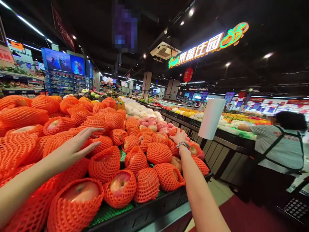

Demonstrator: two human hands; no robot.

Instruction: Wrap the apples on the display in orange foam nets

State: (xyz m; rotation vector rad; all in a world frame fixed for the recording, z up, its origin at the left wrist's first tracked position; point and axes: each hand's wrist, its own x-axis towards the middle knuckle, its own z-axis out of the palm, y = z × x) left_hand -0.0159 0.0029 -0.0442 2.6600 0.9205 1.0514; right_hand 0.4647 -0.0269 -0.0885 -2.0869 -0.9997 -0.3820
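Apples in orange foam nets point(120, 187) are heaped across the display in front of me. My left hand point(80, 143) hovers over the heap or rests lightly on it, fingers stretched out and holding nothing. Farther off to the right, my right hand point(179, 137) has its fingers curled over an apple in an orange net point(173, 132), most of which the hand hides. A metal watch or bracelet point(182, 145) circles that wrist. Just beyond lie bare red apples point(151, 122) and fruit in white nets point(135, 108).
The black display edge point(149, 211) runs along the front, over a green mat. A white bag roll point(212, 119) stands on a post to the right. In the right aisle, a person in a grey shirt point(272, 141) reaches toward another produce stand. A black basket point(296, 206) is nearby.
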